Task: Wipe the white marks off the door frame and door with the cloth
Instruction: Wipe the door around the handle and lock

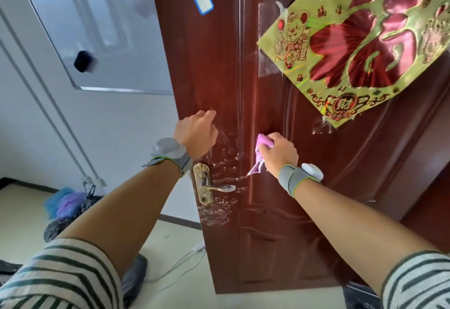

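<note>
The wiping step is in hand. The right hand point(280, 154) has its fingers curled tight round the bunched pink cloth point(261, 147) and pushes it on the brown door point(280, 235), up and to the right of the gold handle point(207, 185). A bit of the cloth hangs down toward the handle. The left hand point(196, 135) holds nothing. Its fingers lie loose against the door, just above the handle. White marks point(225, 166) sit all round the handle: above it, beside it and below it. I think the next move is to slide the cloth down and left onto those marks and rub hard, going carefully round the handle.
</note>
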`<state>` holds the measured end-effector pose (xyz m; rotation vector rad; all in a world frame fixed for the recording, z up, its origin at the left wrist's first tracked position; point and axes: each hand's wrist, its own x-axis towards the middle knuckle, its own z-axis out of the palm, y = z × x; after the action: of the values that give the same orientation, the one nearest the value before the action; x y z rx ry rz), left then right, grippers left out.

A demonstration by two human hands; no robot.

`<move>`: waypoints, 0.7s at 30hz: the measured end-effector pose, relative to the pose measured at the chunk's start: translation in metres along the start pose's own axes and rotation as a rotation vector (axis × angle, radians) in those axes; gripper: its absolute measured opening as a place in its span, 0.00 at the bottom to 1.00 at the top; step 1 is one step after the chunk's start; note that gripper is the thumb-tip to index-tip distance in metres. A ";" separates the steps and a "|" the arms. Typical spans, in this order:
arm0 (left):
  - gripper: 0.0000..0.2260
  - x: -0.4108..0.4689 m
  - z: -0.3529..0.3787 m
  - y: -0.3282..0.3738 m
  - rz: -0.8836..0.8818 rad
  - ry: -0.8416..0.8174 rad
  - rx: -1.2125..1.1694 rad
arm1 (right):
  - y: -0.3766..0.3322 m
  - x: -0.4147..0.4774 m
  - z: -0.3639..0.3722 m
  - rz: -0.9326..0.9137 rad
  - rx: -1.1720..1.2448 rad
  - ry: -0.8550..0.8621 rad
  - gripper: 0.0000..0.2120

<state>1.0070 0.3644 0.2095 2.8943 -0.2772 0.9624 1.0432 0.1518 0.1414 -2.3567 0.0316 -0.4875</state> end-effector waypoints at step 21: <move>0.23 0.140 0.050 -0.093 -0.573 0.127 -0.509 | -0.006 0.090 0.071 -0.330 0.203 0.017 0.09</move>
<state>1.1646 0.4286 0.2519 2.2386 0.2695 0.8122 1.1509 0.1878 0.1281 -2.1638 -0.3872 -0.6367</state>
